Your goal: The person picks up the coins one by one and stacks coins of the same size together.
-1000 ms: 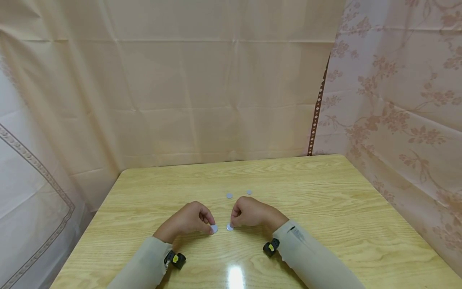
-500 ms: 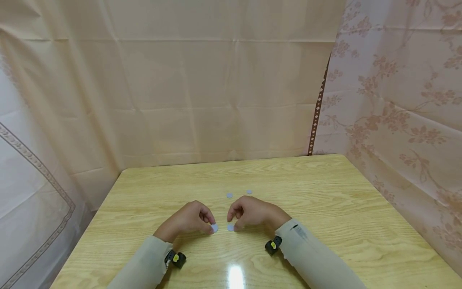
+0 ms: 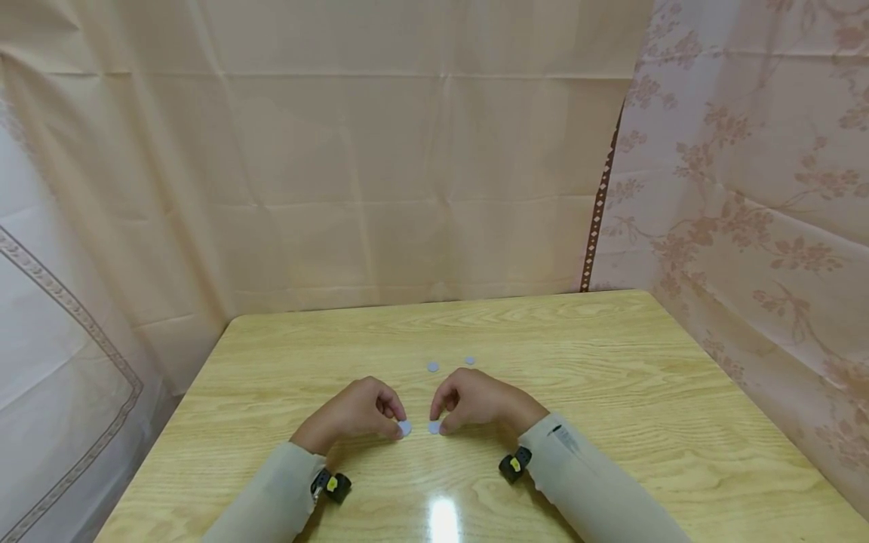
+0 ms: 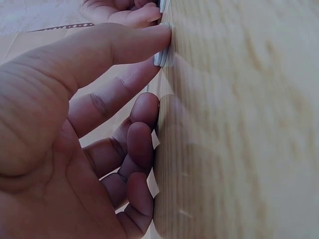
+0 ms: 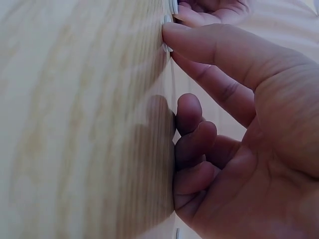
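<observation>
Hands (image 3: 358,410) pinching pale discs (image 3: 406,427), wooden table (image 3: 557,354) (two others (image 3: 433,367) beyond)

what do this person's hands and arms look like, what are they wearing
The left hand and right hand wear no gloves. Both sleeves are long and pale beige; the right one has a dark mark near its cuff. At each wrist is a small black device with a yellow patch.
</observation>
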Motion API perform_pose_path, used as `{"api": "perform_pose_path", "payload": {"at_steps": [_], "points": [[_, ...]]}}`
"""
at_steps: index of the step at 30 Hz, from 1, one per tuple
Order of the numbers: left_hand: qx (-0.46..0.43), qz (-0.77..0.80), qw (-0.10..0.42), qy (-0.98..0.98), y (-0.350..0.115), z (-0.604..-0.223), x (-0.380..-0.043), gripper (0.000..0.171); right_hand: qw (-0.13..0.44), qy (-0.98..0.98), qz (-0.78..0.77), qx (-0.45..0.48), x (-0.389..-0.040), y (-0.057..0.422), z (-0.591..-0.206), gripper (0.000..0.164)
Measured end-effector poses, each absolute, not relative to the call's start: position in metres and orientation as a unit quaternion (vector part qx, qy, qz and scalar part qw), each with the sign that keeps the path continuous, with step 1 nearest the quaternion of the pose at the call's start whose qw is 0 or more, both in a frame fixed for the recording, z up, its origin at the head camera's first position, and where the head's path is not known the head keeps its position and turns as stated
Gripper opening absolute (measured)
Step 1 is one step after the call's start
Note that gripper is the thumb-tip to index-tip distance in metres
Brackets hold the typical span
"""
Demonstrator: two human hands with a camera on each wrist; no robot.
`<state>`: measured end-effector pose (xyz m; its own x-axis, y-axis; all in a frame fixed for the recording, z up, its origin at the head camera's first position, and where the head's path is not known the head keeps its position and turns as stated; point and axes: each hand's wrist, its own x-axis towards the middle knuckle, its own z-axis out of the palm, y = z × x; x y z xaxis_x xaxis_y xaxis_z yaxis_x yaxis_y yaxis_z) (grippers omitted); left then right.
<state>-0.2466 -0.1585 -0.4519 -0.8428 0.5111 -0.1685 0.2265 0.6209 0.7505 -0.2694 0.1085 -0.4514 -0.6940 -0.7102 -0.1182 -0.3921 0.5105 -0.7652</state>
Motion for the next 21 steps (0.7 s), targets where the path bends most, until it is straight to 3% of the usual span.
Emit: {"api": "perform_pose_path", "payload": {"at_steps": [21], "points": [[0.209,0.376,0.186,0.883,-0.157,-0.451,-0.246,0.016,0.19,0.863,-0.363,-0.295,-0.256,0.106,-0.45,0.014]]}}
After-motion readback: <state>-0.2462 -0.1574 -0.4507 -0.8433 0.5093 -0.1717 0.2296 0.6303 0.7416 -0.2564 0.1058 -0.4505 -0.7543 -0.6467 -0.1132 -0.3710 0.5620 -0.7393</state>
